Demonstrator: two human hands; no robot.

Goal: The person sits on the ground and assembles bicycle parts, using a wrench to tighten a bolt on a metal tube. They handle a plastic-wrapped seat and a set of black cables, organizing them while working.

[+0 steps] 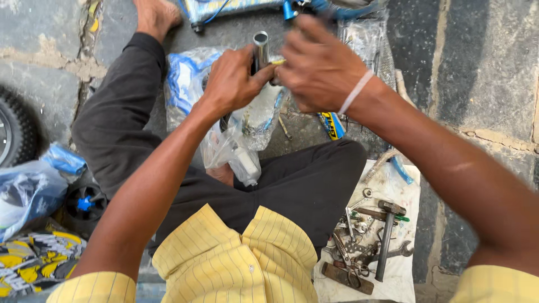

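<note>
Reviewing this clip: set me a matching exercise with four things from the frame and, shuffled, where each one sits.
Things:
1. metal tube
2. hammer
3. tyre
4. band

Places:
A. at the left edge of the frame
B. on the right hand's wrist
C. on the white cloth, lower right
D. gripped by the left hand

Pairs: 1-D, 2-C, 3-A, 4-B

Floor (483,67): rough grey stone slabs, cracked pale mortar joints, dusty. Daylight, soft shadows. Far left: black rubber tyre (17,132) at frame edge. Near left: blue plastic bag (31,188), yellow-black patterned sheet (33,261). Near right: white cloth (401,275) spread on floor, hammer (386,238), spanner (401,251), assorted metal tools on it.
</note>
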